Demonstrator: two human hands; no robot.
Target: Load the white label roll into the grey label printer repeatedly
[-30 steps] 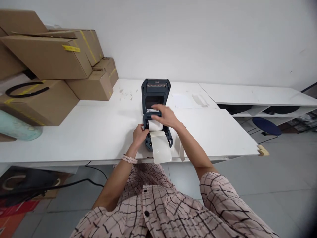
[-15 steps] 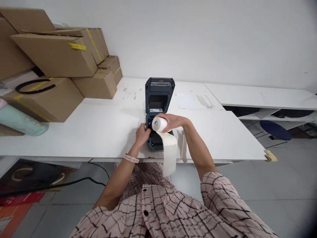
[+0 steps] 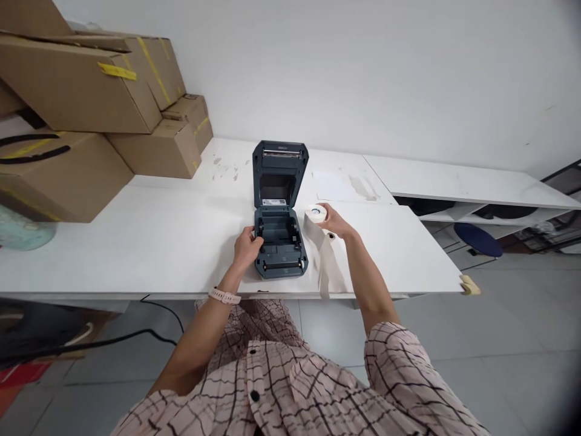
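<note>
- White table (image 3: 136,242) by the wall; boxes (image 3: 82,121) stacked far left.
- Printer (image 3: 279,242), lid up; bay now empty.
- Roll (image 3: 315,213) lifted out, now on the table just right of the printer; right hand (image 3: 334,223) grips it.
- Left hand (image 3: 246,248) clasps the printer's left edge.

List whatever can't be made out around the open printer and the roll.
All in the head view:
Sticker inside the lid: print too small to read.
Left hand on the label printer: the fingers curl out of sight at its side wall, so gripping or merely resting is unclear.
Paper roll: its right side is covered by the right hand.
Teal object: cut off by the left edge.
</note>
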